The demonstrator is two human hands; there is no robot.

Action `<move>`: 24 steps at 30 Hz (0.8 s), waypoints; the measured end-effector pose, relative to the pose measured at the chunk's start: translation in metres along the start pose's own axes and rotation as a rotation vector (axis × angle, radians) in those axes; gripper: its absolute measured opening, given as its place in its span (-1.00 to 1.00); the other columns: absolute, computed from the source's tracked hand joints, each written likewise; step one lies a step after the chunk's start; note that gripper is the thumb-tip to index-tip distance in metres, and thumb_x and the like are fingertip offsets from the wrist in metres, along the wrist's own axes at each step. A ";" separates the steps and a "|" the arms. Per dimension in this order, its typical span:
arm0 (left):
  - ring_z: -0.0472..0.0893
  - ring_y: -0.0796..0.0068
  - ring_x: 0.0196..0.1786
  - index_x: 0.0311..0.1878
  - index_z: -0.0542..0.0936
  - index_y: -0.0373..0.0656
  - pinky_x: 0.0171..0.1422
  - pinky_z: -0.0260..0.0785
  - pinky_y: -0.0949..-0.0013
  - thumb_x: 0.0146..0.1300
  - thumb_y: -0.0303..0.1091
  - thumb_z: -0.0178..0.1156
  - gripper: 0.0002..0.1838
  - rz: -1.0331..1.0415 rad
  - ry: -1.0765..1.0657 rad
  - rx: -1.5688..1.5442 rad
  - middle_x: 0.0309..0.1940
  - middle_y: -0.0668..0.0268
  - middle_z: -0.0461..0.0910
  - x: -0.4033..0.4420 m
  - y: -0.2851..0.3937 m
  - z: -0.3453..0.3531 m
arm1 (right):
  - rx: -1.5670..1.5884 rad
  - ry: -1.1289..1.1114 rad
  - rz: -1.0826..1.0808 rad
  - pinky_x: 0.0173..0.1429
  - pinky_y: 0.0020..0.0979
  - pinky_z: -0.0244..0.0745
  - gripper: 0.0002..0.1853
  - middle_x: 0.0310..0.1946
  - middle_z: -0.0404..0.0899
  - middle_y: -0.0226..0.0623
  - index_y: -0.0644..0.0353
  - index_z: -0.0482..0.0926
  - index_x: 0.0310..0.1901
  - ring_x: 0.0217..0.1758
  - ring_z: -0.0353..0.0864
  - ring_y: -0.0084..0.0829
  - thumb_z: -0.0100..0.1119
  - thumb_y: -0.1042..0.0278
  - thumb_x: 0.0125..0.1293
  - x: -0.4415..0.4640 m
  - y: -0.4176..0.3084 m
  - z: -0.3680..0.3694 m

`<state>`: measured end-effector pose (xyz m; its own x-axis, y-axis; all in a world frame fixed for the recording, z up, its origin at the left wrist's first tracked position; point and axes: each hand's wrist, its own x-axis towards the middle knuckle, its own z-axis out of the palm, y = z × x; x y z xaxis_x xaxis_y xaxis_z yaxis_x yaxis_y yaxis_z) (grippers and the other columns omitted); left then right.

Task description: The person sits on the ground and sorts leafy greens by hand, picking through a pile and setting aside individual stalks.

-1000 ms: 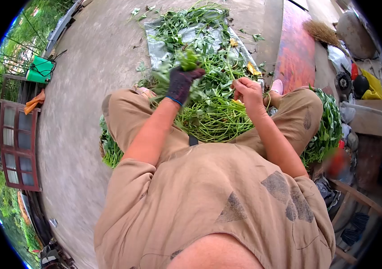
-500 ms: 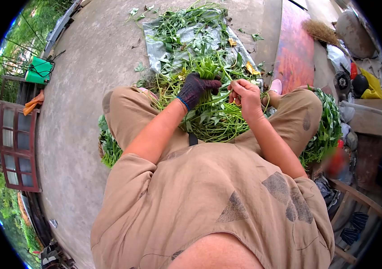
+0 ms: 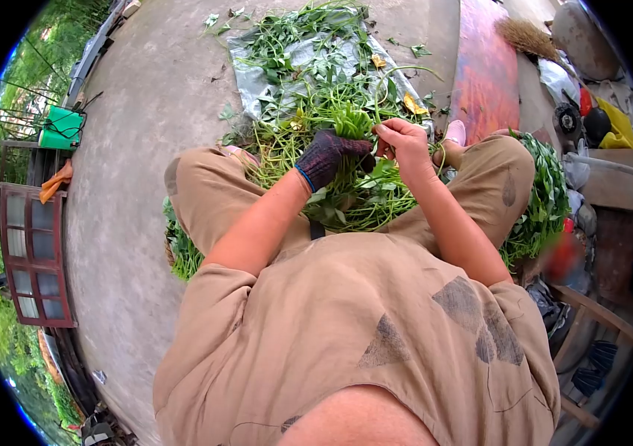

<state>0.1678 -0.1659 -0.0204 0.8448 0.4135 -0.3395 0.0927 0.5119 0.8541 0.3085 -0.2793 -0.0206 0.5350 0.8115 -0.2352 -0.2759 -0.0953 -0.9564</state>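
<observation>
My left hand (image 3: 331, 157), in a dark knitted glove with a blue cuff, is wrapped round a bunch of green stems (image 3: 351, 121), cut ends up and leaves hanging below. Close to its right, my bare right hand (image 3: 404, 146) pinches a thin green stem (image 3: 378, 95) that arcs up and to the right. Both hands are above a heap of loose stems and leaves (image 3: 275, 152) between my legs. Beyond them, more leafy vines (image 3: 286, 48) lie on a grey plastic sheet (image 3: 248, 83), with a few yellow leaves (image 3: 414, 104) at its right side.
Leafy bundles (image 3: 543, 197) lie outside my right knee, and more greens (image 3: 181, 241) outside my left. A reddish board (image 3: 484, 70), a straw broom (image 3: 526, 37) and bags are to the right. A green container (image 3: 61, 128) and a red-framed window (image 3: 34, 253) are on the left.
My left hand has moved right with the bunch, from over the left of the heap to beside my right hand. My right hand has shifted slightly and now holds a long curved stem.
</observation>
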 end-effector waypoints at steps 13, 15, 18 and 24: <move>0.59 0.41 -0.57 -0.25 0.71 -0.29 -0.49 0.45 0.38 0.15 -0.43 0.26 -0.84 -0.085 0.282 -0.033 -0.40 0.21 0.70 0.030 0.006 -0.084 | 0.158 0.124 0.076 -0.65 -0.59 0.16 -0.93 -0.65 0.49 -0.39 0.27 0.57 -0.28 -0.71 0.41 -0.57 0.21 0.56 0.18 -0.009 -0.025 -0.005; 0.63 0.44 -0.42 -0.19 0.70 -0.30 -0.29 0.49 0.39 0.12 -0.42 0.30 -0.80 0.093 0.086 0.071 -0.33 0.22 0.70 0.023 0.004 -0.065 | 0.251 0.114 0.099 -0.66 -0.56 0.18 -0.93 -0.61 0.51 -0.34 0.27 0.56 -0.26 -0.67 0.47 -0.53 0.20 0.54 0.21 0.000 -0.028 -0.009; 0.62 0.53 -0.19 -0.18 0.69 -0.28 -0.03 0.45 0.39 0.00 -0.38 0.43 -0.70 0.160 -0.081 0.353 -0.25 0.30 0.69 -0.005 0.004 0.000 | 0.332 0.068 0.068 -0.56 -0.56 0.28 -0.90 -0.52 0.55 -0.31 0.29 0.57 -0.22 -0.59 0.51 -0.52 0.19 0.52 0.23 0.017 -0.035 0.003; 0.58 0.37 -0.54 -0.33 0.65 -0.31 -0.34 0.48 0.30 0.12 -0.36 0.34 -0.82 0.070 -0.004 -0.090 -0.55 0.21 0.62 -0.003 0.000 -0.017 | -0.357 -0.061 -0.195 -0.04 -0.42 0.47 -0.57 -0.19 0.63 -0.27 0.33 0.55 0.06 -0.13 0.56 -0.46 0.24 0.18 0.28 0.025 -0.013 -0.013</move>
<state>0.1560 -0.1542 -0.0265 0.8496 0.4478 -0.2785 -0.0145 0.5478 0.8365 0.3355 -0.2650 -0.0163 0.4988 0.8657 -0.0427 0.1263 -0.1214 -0.9845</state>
